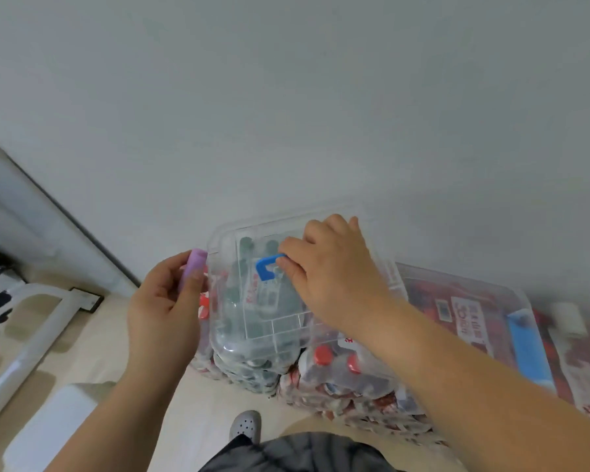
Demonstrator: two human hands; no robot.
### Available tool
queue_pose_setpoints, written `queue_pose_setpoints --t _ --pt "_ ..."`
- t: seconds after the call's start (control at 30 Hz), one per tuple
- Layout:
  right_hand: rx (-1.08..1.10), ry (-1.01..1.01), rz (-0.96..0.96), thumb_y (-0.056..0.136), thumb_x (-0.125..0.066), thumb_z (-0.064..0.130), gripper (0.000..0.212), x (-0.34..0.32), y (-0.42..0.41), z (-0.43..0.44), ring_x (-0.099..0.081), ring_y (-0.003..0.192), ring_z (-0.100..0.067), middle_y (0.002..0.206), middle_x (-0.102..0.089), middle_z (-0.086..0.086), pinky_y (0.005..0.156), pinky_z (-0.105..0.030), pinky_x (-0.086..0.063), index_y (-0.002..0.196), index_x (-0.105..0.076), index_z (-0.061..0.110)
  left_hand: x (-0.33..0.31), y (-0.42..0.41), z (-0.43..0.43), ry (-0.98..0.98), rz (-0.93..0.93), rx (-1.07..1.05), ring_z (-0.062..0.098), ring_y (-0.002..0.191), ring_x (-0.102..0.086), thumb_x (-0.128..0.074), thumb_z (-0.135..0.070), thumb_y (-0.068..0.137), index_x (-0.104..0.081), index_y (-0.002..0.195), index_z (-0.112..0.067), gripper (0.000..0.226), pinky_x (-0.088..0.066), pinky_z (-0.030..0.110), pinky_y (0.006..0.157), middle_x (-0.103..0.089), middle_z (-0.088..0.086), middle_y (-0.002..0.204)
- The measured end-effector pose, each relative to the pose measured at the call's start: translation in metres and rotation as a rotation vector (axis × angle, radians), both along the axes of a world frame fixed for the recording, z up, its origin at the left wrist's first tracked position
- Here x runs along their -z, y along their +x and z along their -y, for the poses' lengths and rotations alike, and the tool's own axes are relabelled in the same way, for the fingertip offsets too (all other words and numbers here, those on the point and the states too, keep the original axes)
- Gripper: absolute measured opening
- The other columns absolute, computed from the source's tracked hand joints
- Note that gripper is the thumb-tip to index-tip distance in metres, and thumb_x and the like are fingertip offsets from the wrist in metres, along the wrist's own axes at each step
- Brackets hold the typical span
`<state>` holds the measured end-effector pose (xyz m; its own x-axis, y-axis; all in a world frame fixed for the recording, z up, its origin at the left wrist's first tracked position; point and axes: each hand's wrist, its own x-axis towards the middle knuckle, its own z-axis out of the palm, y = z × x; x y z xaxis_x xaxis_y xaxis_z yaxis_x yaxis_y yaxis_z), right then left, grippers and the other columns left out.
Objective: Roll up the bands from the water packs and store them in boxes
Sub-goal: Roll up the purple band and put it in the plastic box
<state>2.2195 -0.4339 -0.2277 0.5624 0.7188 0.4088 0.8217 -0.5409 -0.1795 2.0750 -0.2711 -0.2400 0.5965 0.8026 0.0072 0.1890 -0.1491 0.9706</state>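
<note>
The lilac roll [195, 267] is in my left hand [164, 301]. I pinch it between my thumb and curled fingers, and its far end pokes up past my fingertips, just beside the left rim of the clear box [215, 247]. It is a short, soft-looking cylinder, but it is too blurred for me to say whether it is a wound-up band.

My right hand [334, 274] reaches across the box from the right. Its thumb and forefinger pinch the blue handle [268, 265], a C-shaped piece in the middle of the lid [286, 327]. My other fingers are curled over the far part of the lid.

The box rests on top of shrink-wrapped water packs. Green-capped bottles [252, 366] show through and under its near left side. Red-capped bottles [324, 356] show at its near right.

To the right, just beside these packs, lies a second clear box [464, 294] with a blue latch [528, 352] on its near side. Red labels show through it. Both boxes stand against the pale wall [286, 97].

Close to me, my grey perforated shoe [246, 424] stands on the beige floor [201, 403]. Off to the left, a white rail [31, 352] runs at an angle across the floor.
</note>
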Motion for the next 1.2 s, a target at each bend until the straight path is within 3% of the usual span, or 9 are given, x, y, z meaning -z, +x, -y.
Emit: queue_pose_setpoints --t 0.13,0.23,0.4,0.5,0.7,0.87,1.0,1.07,1.2 --pt "0.019 -0.093 -0.074 0.101 -0.043 0.040 0.028 0.025 -0.011 -0.058 -0.031 0.081 -0.019 0.081 -0.036 0.008 0.088 -0.060 -0.047 0.098 -0.066 0.023 0.011 -0.006 -0.056 0.031 -0.058 0.027 0.003 0.084 -0.069 -0.058 -0.057 0.092 -0.070 0.108 -0.035 0.029 -0.053 0.027 0.073 -0.075 -0.012 0.090" --pt "0.033 -0.198 -0.143 0.102 -0.039 0.040 0.031 0.040 -0.010 -0.087 -0.033 0.085 -0.017 0.085 -0.040 0.009 0.091 -0.055 -0.044 0.104 -0.065 0.025 0.029 -0.006 -0.091 0.008 -0.140 0.130 0.003 0.076 -0.068 -0.058 -0.055 0.093 -0.069 0.102 -0.039 0.022 -0.052 0.021 0.063 -0.074 -0.012 0.090" --pt "0.106 -0.476 -0.345 0.103 -0.044 0.030 0.027 0.072 -0.011 -0.094 -0.046 0.103 -0.021 0.105 -0.051 0.002 0.093 -0.041 -0.042 0.121 -0.064 0.029 0.085 -0.002 -0.115 -0.041 -0.369 0.438 0.007 0.070 -0.066 -0.064 -0.047 0.092 -0.069 0.097 -0.047 0.007 -0.056 0.038 0.072 -0.072 -0.015 0.079" --pt "0.187 -0.510 -0.493 0.104 -0.044 0.029 0.029 0.087 -0.017 -0.084 -0.045 0.114 -0.021 0.120 -0.052 0.001 0.099 -0.040 -0.044 0.126 -0.062 0.027 0.103 -0.001 -0.116 -0.135 -0.409 0.593 0.015 0.086 -0.070 -0.065 -0.047 0.092 -0.070 0.098 -0.046 0.008 -0.057 0.047 0.086 -0.075 -0.010 0.088" --pt "0.265 -0.515 -0.609 0.098 -0.051 0.044 0.044 0.086 -0.022 -0.082 -0.032 0.141 -0.019 0.151 -0.040 0.003 0.120 -0.041 -0.025 0.141 -0.049 0.031 0.099 0.013 -0.127 -0.113 -0.391 0.610 0.008 0.088 -0.069 -0.064 -0.047 0.092 -0.071 0.102 -0.040 0.014 -0.058 0.044 0.087 -0.074 -0.016 0.091" --pt "0.335 -0.133 -0.831 0.101 -0.053 0.034 0.040 0.058 -0.031 -0.081 -0.042 0.135 -0.008 0.145 -0.049 0.010 0.114 -0.029 -0.033 0.141 -0.051 0.030 0.063 0.034 -0.117 -0.140 -0.247 0.682 0.009 0.083 -0.070 -0.064 -0.038 0.094 -0.072 0.106 -0.036 0.014 -0.058 0.035 0.082 -0.075 -0.011 0.090" --pt "0.407 0.301 -1.001 0.099 -0.061 0.034 0.024 0.022 -0.040 -0.065 -0.065 0.099 0.001 0.108 -0.072 0.015 0.085 -0.016 -0.051 0.121 -0.068 0.032 0.032 0.049 -0.085 -0.180 -0.123 0.820 0.012 0.077 -0.070 -0.066 -0.029 0.095 -0.073 0.108 -0.032 0.015 -0.057 0.025 0.073 -0.075 -0.005 0.088" --pt "0.424 0.442 -1.025 0.095 -0.067 0.029 0.015 0.009 -0.043 -0.052 -0.069 0.086 -0.011 0.093 -0.076 0.008 0.075 -0.022 -0.055 0.108 -0.075 0.029 0.019 0.055 -0.064 -0.223 -0.082 0.885 0.016 0.079 -0.071 -0.065 -0.023 0.096 -0.073 0.109 -0.030 0.017 -0.059 0.027 0.075 -0.075 -0.001 0.089" --pt "0.474 0.636 -1.055 0.091 -0.074 0.020 0.009 -0.005 -0.046 -0.015 -0.066 0.071 -0.012 0.081 -0.076 -0.003 0.067 -0.032 -0.057 0.098 -0.079 0.018 0.007 0.068 -0.023 -0.280 -0.048 0.983 0.020 0.081 -0.072 -0.067 -0.016 0.093 -0.073 0.109 -0.026 0.020 -0.061 0.036 0.078 -0.076 0.002 0.091"
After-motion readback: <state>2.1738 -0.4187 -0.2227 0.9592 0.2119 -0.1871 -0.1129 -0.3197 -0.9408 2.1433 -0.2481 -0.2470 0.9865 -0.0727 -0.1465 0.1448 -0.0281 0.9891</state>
